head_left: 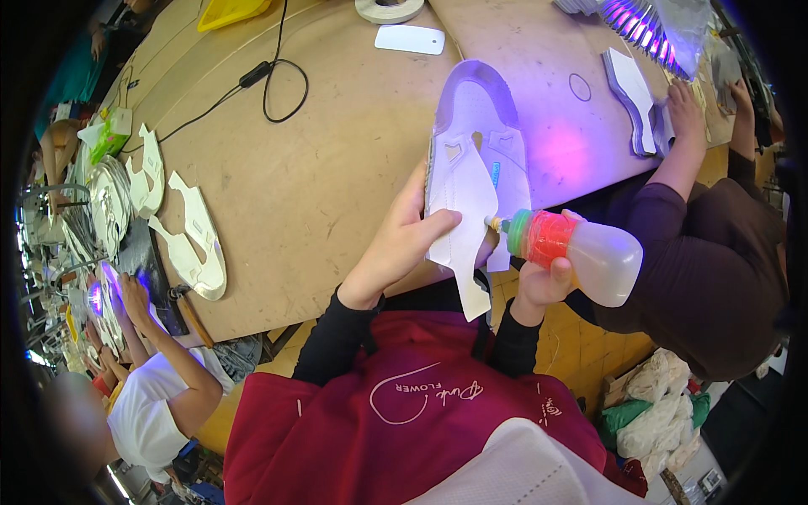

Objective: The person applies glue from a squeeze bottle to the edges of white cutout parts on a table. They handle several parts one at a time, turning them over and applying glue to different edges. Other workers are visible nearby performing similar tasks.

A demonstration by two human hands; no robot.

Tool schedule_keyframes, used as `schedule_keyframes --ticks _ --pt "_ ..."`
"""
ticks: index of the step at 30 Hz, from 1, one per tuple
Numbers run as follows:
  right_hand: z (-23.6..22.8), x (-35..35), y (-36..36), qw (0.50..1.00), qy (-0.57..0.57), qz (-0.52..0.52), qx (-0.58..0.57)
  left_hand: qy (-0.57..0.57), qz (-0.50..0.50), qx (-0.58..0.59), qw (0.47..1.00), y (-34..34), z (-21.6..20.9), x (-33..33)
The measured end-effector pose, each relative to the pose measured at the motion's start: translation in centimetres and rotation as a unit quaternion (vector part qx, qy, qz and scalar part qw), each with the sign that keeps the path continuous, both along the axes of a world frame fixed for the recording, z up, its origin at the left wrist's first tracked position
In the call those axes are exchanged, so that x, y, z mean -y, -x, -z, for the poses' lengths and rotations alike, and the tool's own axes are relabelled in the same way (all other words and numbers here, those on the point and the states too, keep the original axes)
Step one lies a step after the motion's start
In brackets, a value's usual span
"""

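My left hand (396, 240) grips a white shoe upper (471, 181) by its left edge, thumb on top of the flat piece. The upper's rounded toe points away from me, and its two open tails hang toward me. A squeeze bottle (604, 263) of pale, cloudy plastic is in my right hand (543, 286), fingers wrapped round it from below. Red tape circles the bottle's neck beside a green collar. Its narrow nozzle points left and meets or nearly touches the inner edge of the upper; exact contact cannot be made out.
White upper pieces (198, 240) lie on the brown table (337, 168) at left. A black cable (252, 77), tape roll (389, 8) and white card (410, 39) lie farther back. Co-workers sit at both sides; one's hand (686, 109) is near stacked white pieces (629, 101).
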State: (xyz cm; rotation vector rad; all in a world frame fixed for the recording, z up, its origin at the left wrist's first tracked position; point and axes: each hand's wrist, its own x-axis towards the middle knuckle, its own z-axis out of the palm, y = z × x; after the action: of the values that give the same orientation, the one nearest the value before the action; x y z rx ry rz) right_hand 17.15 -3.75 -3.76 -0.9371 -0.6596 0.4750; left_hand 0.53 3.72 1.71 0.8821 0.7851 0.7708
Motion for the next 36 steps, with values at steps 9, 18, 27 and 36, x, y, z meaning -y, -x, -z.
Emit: schedule_keyframes --ticks 9,18,27,36 --pt "-0.9 -0.7 0.5 1.0 -0.01 0.016 0.016 -0.002 -0.002 -0.006 1.0 0.1 -0.5 0.3" --pt "-0.6 -1.2 0.3 0.997 -0.03 0.038 0.053 0.01 0.014 0.0 1.0 0.3 -0.6 0.4" --pt "-0.6 -1.3 0.2 0.998 -0.022 0.037 0.053 0.038 0.047 0.006 0.998 0.5 -1.2 0.5" --pt "-0.8 -1.1 0.4 0.998 -0.003 0.032 0.062 0.026 0.048 0.016 0.998 0.6 -1.0 0.6"
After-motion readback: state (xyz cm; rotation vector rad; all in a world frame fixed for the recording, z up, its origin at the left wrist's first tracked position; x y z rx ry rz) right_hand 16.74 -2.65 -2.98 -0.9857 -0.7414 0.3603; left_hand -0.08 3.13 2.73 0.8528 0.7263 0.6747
